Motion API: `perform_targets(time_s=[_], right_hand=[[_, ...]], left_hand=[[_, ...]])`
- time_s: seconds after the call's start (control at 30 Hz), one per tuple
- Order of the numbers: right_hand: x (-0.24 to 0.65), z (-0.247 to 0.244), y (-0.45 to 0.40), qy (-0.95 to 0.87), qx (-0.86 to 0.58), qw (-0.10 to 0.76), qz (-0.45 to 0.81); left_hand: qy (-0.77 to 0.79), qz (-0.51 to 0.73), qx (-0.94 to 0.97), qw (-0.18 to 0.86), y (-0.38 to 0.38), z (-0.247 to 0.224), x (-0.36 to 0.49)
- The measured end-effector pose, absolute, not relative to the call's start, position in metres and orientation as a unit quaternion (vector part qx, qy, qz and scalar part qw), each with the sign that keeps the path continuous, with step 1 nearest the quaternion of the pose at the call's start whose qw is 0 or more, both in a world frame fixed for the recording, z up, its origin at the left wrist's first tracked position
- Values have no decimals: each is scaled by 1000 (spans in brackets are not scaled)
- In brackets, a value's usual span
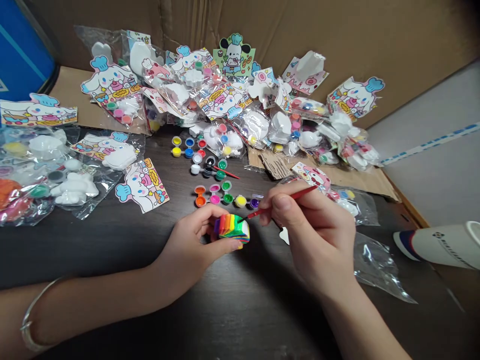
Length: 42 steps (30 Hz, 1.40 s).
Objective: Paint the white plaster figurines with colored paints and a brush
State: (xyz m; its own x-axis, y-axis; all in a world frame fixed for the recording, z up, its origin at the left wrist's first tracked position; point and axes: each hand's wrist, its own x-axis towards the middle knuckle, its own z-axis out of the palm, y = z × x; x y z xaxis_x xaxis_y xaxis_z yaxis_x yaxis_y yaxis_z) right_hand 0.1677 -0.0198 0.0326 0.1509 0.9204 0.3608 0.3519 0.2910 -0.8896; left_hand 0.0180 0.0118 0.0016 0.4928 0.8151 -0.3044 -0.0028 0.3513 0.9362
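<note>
Between the fingers and thumb of my left hand point(200, 237) is a small figurine point(232, 228) painted in rainbow stripes of purple, red, orange, yellow and green. A white patch shows at its right end. My right hand point(313, 230) is closed around a thin red paintbrush point(290, 200), whose dark tip meets the green stripe. Some yellow paint marks my left thumb. Just behind the figurine stands a row of open paint pots point(227, 199) in orange, pink, green, yellow and purple. Farther back are white, black and green pots point(208, 170), with a second red brush point(228, 173) lying across them.
Yellow, blue and red pots point(189, 151) sit farther back. Plastic bags point(240, 125) with white figurines and cartoon cards pile along the cardboard wall point(300, 25). More bags point(48, 185) lie at left. A paper cup point(442, 245) lies at right, near a clear plastic wrapper point(378, 265).
</note>
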Motion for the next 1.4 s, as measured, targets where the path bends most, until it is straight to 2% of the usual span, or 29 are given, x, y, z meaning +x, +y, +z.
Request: perform_targets(time_s=[0.67,0.8,0.93,1.07,1.17,1.4], right_hand=[[167,31,-23,-622,-522,524,258],[167,32,-22,-602,-528,550,236],[168,32,-20,-613,-526,531,258],[172,27,-14,-536,-516,631,221],[177,25,-9,-459,-497,694,247],[183,23,-1,-359,-506,719,314]], left_hand=[[401,287,497,714,11,0,17],[401,287,498,713,11,0,17],[394,293,498,715,11,-1,17],[407,298,486,714,11,0,17],[412,300,475,717,11,1,17],[407,305,438,741,11,1,17]])
